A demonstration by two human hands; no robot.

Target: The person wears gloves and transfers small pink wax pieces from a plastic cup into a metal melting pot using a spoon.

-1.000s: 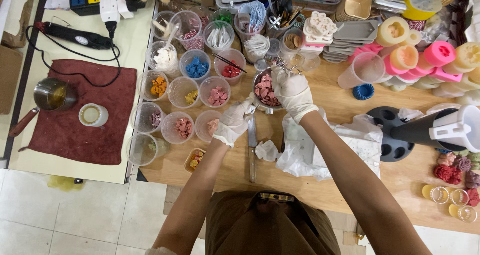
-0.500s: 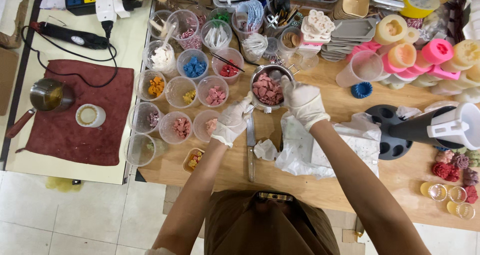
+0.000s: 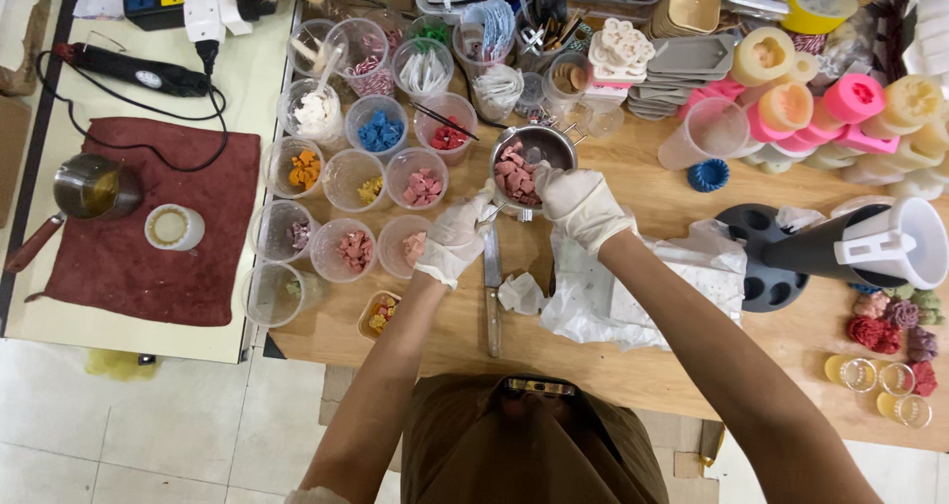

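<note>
While my gloved right hand (image 3: pixel 583 206) curls its fingers shut on the rim of the small steel pot (image 3: pixel 534 148) of pink chunks at twelve o'clock, my left hand (image 3: pixel 453 242) pinches closed at the pot's near edge, on what I cannot tell. Under them lies the wooden bench (image 3: pixel 682 193), a knife (image 3: pixel 491 287) at six o'clock. Clear cups (image 3: pixel 354 180) of coloured bits crowd nine o'clock, beyond them a red cloth (image 3: pixel 198 208) over pale floor tiles (image 3: pixel 129 435).

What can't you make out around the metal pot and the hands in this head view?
- Metal pot: near rim hidden by the right hand.
- Left hand: fingertips' contact with the pot unclear.
- Knife: blade tip hidden under the left hand.
- Pink chunks: too small to identify.
</note>
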